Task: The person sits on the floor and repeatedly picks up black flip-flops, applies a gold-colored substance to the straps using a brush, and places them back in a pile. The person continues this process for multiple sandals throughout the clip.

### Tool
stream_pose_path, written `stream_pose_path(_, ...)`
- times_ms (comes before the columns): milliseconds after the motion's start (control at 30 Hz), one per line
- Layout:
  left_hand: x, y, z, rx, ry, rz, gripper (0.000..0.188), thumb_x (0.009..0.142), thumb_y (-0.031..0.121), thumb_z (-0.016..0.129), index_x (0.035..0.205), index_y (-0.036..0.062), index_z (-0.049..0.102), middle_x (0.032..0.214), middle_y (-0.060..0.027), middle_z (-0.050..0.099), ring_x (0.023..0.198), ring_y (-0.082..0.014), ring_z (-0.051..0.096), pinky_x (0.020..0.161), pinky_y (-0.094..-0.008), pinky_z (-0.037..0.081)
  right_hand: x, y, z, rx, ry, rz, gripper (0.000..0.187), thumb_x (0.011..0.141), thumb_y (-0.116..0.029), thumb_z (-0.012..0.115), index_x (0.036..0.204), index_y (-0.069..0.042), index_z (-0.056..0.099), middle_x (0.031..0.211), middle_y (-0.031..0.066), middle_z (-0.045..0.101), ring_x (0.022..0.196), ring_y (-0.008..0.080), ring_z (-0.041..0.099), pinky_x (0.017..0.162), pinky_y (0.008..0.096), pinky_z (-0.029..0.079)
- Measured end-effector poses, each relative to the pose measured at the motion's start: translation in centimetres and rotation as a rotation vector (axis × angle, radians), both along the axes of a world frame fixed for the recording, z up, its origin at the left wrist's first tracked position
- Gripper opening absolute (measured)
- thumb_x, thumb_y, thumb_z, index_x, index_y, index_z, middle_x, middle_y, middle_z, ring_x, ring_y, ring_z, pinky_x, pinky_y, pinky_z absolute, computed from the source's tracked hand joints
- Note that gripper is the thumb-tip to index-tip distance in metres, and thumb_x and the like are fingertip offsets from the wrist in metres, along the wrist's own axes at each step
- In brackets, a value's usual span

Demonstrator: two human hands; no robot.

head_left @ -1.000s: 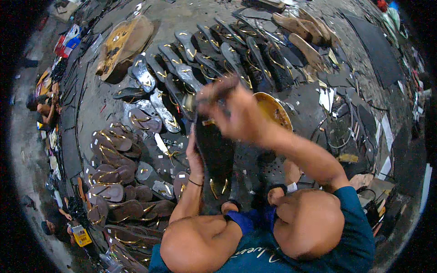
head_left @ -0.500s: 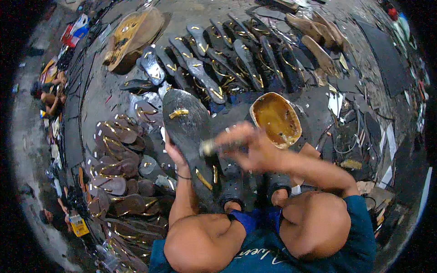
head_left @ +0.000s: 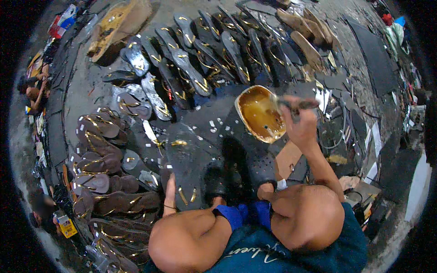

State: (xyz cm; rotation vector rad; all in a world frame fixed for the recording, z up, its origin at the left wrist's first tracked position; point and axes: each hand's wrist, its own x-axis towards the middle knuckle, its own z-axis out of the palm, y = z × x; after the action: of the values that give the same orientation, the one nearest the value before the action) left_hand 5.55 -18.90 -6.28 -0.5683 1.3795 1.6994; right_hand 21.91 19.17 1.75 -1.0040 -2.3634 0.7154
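Near my left knee, my left hand (head_left: 170,195) grips the edge of a dark sandal sole (head_left: 182,166); most of its fingers are hidden beneath it. Short gold strap ends stick up from the sole's face. Over on the right, my right hand (head_left: 301,129) is closed around a brush (head_left: 300,103). Its bristles are at the right rim of a rounded tub (head_left: 241,119) that holds amber-brown glue-like liquid. Whether the bristles touch the liquid I cannot tell.
Rows of dark sandals (head_left: 189,68) with gold straps lie beyond the tub. Brown sandals (head_left: 98,164) are piled at the left. Wooden foot-shaped forms (head_left: 307,50) lie at the far right, a brown card piece (head_left: 289,157) beside the tub. A person (head_left: 36,91) sits at the far left.
My right hand has moved the brush from the sole rightward to the tub. My left hand has lowered the sole toward my knee. The whole view has shifted slightly.
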Motion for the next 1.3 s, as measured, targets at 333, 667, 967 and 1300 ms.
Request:
stream_pose_path(333,-6.3,8.4,1.7,0.589,-0.214,-0.123,0.046,0.099,0.036,0.037,0.12,-0.0002,0.056,0.107,-0.0138,0.065,0.092,-0.0274,0.065,0.083,-0.0411,0.053,2.2,-1.5,2.8,-0.68,-0.035,0.296,0.027,0.087,-0.011,0.066,0.11,0.002,0.06,0.095,0.007,0.067,0.084,0.015,0.063,0.075,0.0303,0.05)
stream_pose_path(667,-5.8,17.2,4.6,0.907,-0.101,-0.111,0.052,0.095,0.046,0.037,0.118,0.0042,0.058,0.107,-0.0127,0.064,0.099,-0.0251,0.062,0.085,-0.0389,0.052,-12.4,-4.6,2.6,-0.249,0.528,0.761,0.041,0.07,-0.012,0.076,0.109,-0.007,0.065,0.094,0.0112,0.066,0.089,0.031,0.062,0.079,0.0401,0.048)
stream_pose_path(967,-7.4,17.2,5.1,0.813,0.096,-0.003,0.047,0.096,0.041,0.041,0.114,0.0002,0.056,0.103,-0.0159,0.064,0.091,-0.0261,0.063,0.079,-0.0365,0.054,-10.5,-5.9,3.7,-0.22,0.572,0.596,0.033,0.078,-0.003,0.068,0.109,-0.014,0.067,0.093,0.0084,0.069,0.082,0.0285,0.064,0.073,0.0365,0.05)
stream_pose_path(1300,-8.5,17.9,5.1,0.825,0.075,-0.137,0.05,0.099,0.045,0.035,0.122,0.0058,0.055,0.113,-0.0102,0.064,0.101,-0.0233,0.062,0.089,-0.0412,0.051,-7.9,-10.2,4.9,0.047,0.524,1.024,0.033,0.078,-0.017,0.059,0.111,-0.013,0.062,0.091,0.0039,0.061,0.083,0.0207,0.061,0.07,0.0346,0.049)
